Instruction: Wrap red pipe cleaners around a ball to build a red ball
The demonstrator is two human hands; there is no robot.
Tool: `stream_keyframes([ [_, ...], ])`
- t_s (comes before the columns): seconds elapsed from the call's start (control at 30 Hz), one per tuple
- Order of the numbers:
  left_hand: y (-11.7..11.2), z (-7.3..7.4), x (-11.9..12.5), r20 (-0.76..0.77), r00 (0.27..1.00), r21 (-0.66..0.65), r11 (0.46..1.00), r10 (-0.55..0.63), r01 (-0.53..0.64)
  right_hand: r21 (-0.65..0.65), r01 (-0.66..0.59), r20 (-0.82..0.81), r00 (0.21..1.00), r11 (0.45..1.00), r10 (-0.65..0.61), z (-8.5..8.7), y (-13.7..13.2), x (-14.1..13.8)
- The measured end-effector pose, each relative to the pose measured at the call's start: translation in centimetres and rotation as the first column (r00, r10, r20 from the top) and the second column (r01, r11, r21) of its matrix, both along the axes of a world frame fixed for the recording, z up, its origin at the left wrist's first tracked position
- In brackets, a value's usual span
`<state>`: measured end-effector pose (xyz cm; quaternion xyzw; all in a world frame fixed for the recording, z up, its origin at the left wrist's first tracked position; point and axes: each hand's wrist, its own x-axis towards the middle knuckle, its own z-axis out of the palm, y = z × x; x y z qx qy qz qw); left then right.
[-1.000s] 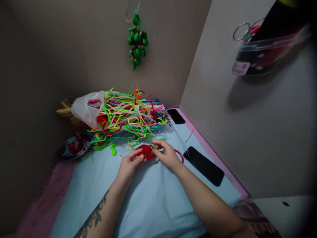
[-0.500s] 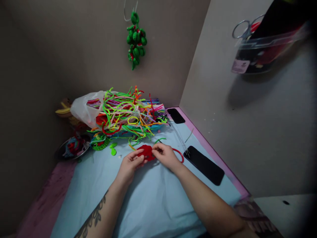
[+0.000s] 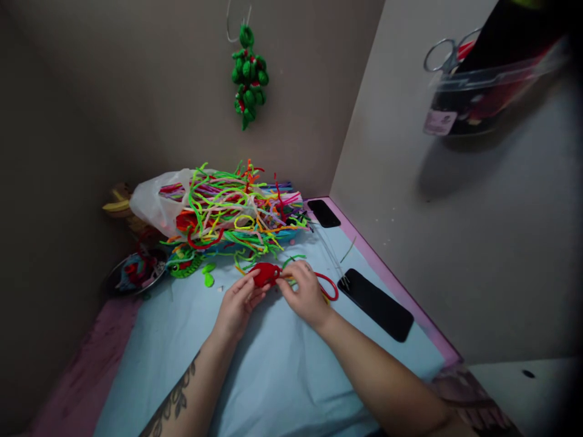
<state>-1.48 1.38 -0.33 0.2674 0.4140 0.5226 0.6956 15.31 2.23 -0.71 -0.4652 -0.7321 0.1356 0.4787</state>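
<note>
A rounded red piece [image 3: 264, 274], seemingly made of fuzzy pipe cleaner, is held between my hands above the light blue cloth. My left hand [image 3: 240, 300] grips its left side, thumb on the near face and fingers beneath. At the right edge of the piece, my right hand [image 3: 306, 290] pinches with thumb and fingertips; what exactly sits between them is too small to make out. A red pipe cleaner [image 3: 334, 286] loops out to the right from behind my right hand, with a bit of yellow beside it.
A pile of colourful pipe cleaners [image 3: 237, 206] lies at the back, partly in a white plastic bag [image 3: 155, 194]. A metal bowl [image 3: 119, 279] stands left, beside a green figure [image 3: 184, 262]. Two black phones [image 3: 378, 303] lie right. A clear container [image 3: 473, 103] with scissors [image 3: 441, 56] hangs on the wall.
The red piece has turned in my hands and shows a smoother, narrower shape. My right hand has shifted slightly, and a yellow bit now shows by the red loop.
</note>
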Motion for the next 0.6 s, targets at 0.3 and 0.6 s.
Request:
stream_keyframes([
  [0.3, -0.6, -0.3, 0.9, 0.053, 0.997, 0.067, 0.996, -0.059, 0.056, -0.017, 0.058, 0.228, 0.972, 0.998, -0.053, -0.3, -0.8, -2.0],
  [0.6, -0.9, 0.0, 1.1, 0.036, 0.999, 0.072, 0.997, -0.019, 0.017, 0.15, -0.223, 0.145, 0.969, 0.963, 0.202, 0.0, -1.8, -2.3],
])
